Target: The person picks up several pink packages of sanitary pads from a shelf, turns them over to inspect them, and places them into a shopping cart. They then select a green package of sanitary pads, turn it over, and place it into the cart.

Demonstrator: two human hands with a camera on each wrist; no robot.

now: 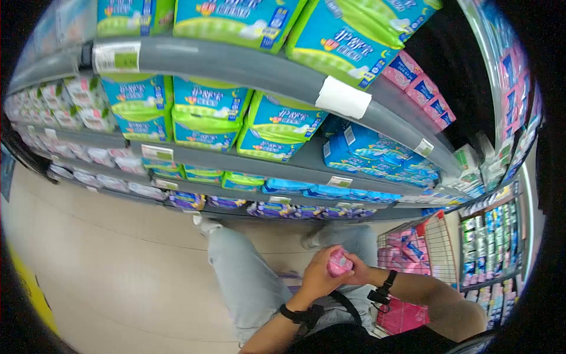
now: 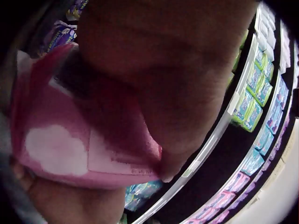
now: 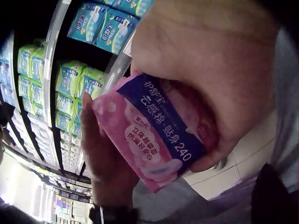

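1. Left hand [image 1: 316, 276], lower centre of the head view: fingers clamped on the pink "240" sanitary-pad pack [image 1: 339, 262].
2. Pack: between both hands, touching each, neither nearer; long axis running upper left to lower right in the right-wrist view.
3. Right hand [image 1: 359, 273]: fingers curled round the pack.

Shop aisle. I face grey tiered shelving [image 1: 218, 63], stocked, white price labels [image 1: 118, 57] along its edges. Under me, pale floor [image 1: 147, 265], thin dark seams; yellow patch [image 1: 32, 289] at far left. Second rack [image 1: 492, 278] to my right. Bright glare [image 3: 16, 179], low left, right-wrist view.
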